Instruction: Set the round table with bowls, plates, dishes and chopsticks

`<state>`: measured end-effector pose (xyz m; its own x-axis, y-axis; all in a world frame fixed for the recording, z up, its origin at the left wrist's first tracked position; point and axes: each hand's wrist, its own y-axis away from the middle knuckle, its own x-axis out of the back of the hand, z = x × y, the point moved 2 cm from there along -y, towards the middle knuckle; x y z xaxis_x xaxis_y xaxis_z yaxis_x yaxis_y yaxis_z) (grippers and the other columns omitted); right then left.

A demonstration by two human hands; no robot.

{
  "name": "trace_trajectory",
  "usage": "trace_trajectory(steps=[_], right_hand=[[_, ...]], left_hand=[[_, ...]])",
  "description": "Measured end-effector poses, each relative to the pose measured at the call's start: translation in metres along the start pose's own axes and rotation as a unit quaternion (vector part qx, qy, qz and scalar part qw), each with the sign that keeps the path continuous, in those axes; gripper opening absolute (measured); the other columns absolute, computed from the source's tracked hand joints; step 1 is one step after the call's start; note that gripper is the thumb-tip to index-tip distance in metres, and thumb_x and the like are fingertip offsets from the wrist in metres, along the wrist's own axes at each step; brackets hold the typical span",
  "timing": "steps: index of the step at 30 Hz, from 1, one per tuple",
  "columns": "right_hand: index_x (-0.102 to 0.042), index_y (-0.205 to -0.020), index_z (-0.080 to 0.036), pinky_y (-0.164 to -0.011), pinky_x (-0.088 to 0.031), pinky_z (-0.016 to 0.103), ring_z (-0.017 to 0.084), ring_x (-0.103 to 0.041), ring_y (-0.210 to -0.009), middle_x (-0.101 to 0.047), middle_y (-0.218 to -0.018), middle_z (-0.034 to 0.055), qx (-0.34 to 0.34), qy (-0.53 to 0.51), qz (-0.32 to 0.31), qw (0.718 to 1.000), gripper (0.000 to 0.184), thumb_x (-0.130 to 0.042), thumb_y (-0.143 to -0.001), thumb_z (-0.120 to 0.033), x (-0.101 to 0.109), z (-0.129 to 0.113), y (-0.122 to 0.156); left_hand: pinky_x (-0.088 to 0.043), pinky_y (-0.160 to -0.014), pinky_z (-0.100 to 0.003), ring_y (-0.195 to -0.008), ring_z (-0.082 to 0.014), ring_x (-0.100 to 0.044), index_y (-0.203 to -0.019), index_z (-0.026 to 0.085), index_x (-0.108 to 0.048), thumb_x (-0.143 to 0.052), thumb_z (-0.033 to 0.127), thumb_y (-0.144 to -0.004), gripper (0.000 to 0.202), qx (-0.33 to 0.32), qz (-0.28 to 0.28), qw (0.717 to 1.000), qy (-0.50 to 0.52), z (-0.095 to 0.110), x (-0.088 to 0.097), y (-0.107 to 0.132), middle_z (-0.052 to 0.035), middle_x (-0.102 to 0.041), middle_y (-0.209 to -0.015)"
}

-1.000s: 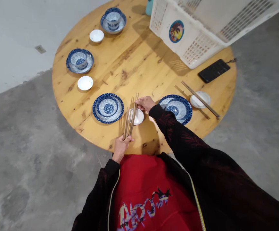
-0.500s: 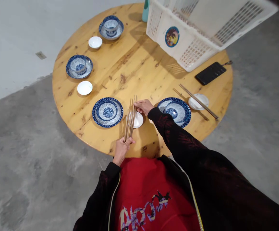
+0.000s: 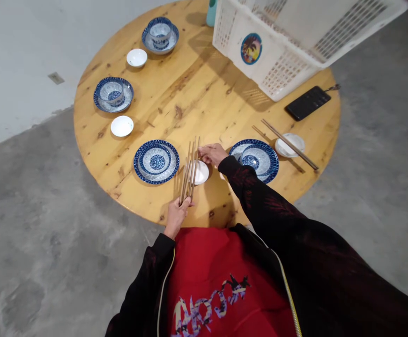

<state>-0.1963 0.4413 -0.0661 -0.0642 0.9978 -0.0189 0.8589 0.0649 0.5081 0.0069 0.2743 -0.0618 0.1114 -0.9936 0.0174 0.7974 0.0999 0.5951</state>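
Observation:
My left hand (image 3: 178, 214) is closed around the lower ends of several brown chopsticks (image 3: 190, 173), which point away from me and fan apart slightly. Close to their upper part is my right hand (image 3: 211, 153), its bent fingers apart, the fingertips right beside the outermost chopstick. Under and beside the sticks sits a small white dish (image 3: 201, 172), partly covered by them. To the left lies a blue-patterned plate (image 3: 139, 174) with a bowl (image 3: 157, 161) on it. My right sleeve partly covers another blue-patterned plate (image 3: 273, 164) with a bowl (image 3: 256, 161).
On the round wooden table (image 3: 175, 112), chopsticks (image 3: 288, 142) rest across a white dish (image 3: 294, 140) at right. Behind are a black phone (image 3: 307, 103) and a large white plastic basket (image 3: 270, 61). Two more plate-and-bowl sets and white dishes (image 3: 122, 126) line the left side.
My right fingertips have shifted slightly right, from overlapping the chopsticks to just beside them. My left hand keeps its hold. The whole view has shifted slightly.

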Motion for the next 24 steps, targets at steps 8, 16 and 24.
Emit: trace_trajectory(steps=[8, 16, 24], right_hand=[[-0.062, -0.063, -0.016, -0.04, -0.034, 0.019, 0.007, -0.047, -0.041, -0.063, -0.057, 0.0001, 0.097, 0.07, 0.053, 0.991, 0.019, -0.069, -0.078, -0.026, 0.017, 0.0, 0.041], [-0.069, -0.077, -0.015, -0.044, -0.04, 0.021, 0.013, -0.057, -0.044, -0.059, -0.05, -0.0022, 0.072, 0.151, -0.005, 0.986, 0.012, -0.067, -0.075, -0.027, -0.002, 0.024, 0.092], [-0.071, -0.101, -0.011, -0.059, -0.052, 0.026, 0.017, -0.069, -0.058, -0.073, -0.076, 0.0067, 0.079, 0.255, 0.022, 0.963, 0.024, -0.057, -0.084, -0.022, -0.012, 0.026, 0.095]], left_hand=[[-0.043, -0.068, -0.025, -0.071, -0.016, -0.059, -0.095, 0.016, -0.072, -0.059, 0.042, -0.09, 0.029, -0.131, 0.09, 0.98, -0.122, 0.005, 0.024, 0.01, -0.0017, -0.066, -0.075], [-0.047, -0.078, -0.029, -0.081, -0.0207, -0.065, -0.103, 0.014, -0.073, -0.057, 0.029, -0.091, 0.025, -0.213, 0.067, 0.961, -0.162, 0.058, 0.009, -0.015, -0.0073, -0.072, -0.089], [-0.046, -0.086, -0.033, -0.095, -0.0251, -0.065, -0.097, 0.015, -0.07, -0.052, 0.022, -0.092, 0.02, -0.225, 0.029, 0.907, -0.355, 0.082, -0.008, -0.055, -0.01, -0.071, -0.094]])
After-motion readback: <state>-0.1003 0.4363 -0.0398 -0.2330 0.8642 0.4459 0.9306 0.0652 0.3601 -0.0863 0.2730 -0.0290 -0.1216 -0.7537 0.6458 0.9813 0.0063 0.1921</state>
